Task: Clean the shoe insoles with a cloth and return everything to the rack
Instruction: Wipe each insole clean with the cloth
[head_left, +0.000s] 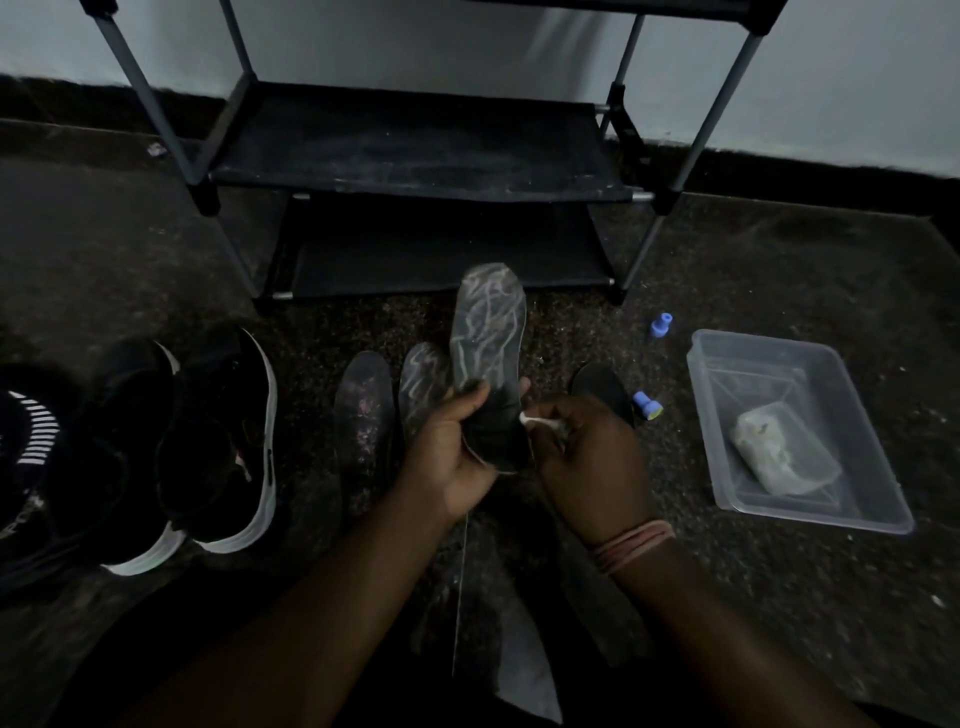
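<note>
My left hand (457, 447) grips the heel end of a dark insole (485, 332) streaked with pale marks, held upright over the floor. My right hand (587, 457) pinches a small pale cloth (540, 423) against the insole's right edge near the heel. Three more insoles lie on the floor behind my hands: a dark speckled insole (363, 410), a streaked insole (423, 382) and a black insole (600, 387) partly hidden by my right hand. The black shoe rack (415, 145) stands straight ahead against the wall.
A pair of black sneakers with white soles (208, 447) sits at the left, beside another dark shoe (26, 441). At the right a clear plastic tub (789, 431) holds a pale lump. Two small blue caps (661, 325) (645, 405) lie on the dark carpet.
</note>
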